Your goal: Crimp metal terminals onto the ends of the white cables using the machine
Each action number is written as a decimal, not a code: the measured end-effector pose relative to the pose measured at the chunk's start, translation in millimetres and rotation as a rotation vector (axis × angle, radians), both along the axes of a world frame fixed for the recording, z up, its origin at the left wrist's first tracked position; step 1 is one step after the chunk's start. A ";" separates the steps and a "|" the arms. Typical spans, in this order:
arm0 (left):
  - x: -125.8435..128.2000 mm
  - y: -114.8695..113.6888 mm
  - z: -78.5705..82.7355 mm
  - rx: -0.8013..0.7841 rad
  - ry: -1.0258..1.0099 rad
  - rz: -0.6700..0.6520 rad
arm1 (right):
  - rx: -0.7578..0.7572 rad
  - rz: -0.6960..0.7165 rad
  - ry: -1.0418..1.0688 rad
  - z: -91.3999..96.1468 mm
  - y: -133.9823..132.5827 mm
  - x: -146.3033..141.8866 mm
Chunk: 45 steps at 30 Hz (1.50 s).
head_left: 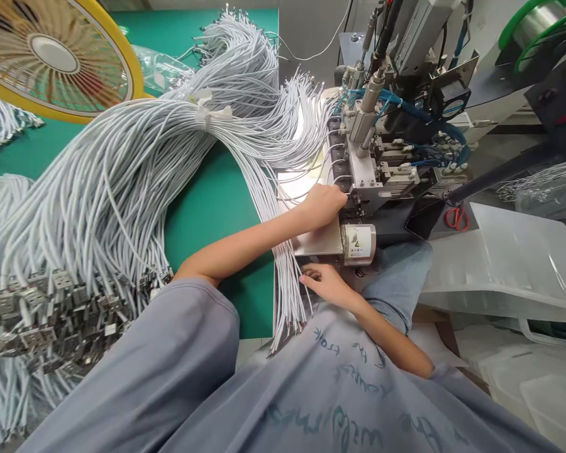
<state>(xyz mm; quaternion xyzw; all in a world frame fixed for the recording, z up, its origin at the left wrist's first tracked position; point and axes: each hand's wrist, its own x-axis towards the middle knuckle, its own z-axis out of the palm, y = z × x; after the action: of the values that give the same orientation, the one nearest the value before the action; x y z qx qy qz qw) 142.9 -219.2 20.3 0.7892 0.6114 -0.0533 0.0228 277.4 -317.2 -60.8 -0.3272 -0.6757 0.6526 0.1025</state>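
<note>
My left hand (327,204) is closed at the front edge of a bench machine (365,167), beside its row of dark slots. A thin white cable runs to its fingers, which hide the end. More white cables (336,146) loop into the slots above that hand. Lower down, my right hand (327,283) has loosely curled fingers with gaps between them. Its fingertips are at the edge of a hanging bundle of white cables (290,289); whether they touch it I cannot tell. That bundle spreads from a tied bunch (212,116) on the green table (207,201).
A yellow fan (134,60) stands at upper left. Many cables with metal connectors (38,308) lie at left. A clear tape roll (360,244) sits below the machine. Red-handled scissors (457,218), a white plastic bin (519,251) and a green wire spool (514,31) are at right.
</note>
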 end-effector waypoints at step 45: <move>34.1 -36.6 11.2 -0.404 -1.096 -0.299 | 0.288 -0.252 -0.137 80.8 56.3 91.4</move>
<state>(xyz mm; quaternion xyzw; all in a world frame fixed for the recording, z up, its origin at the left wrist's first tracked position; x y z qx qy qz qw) 177.0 -255.8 31.6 0.7593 0.3707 0.2436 0.4761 368.7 -260.8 20.0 -0.4348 -0.7211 0.5076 0.1826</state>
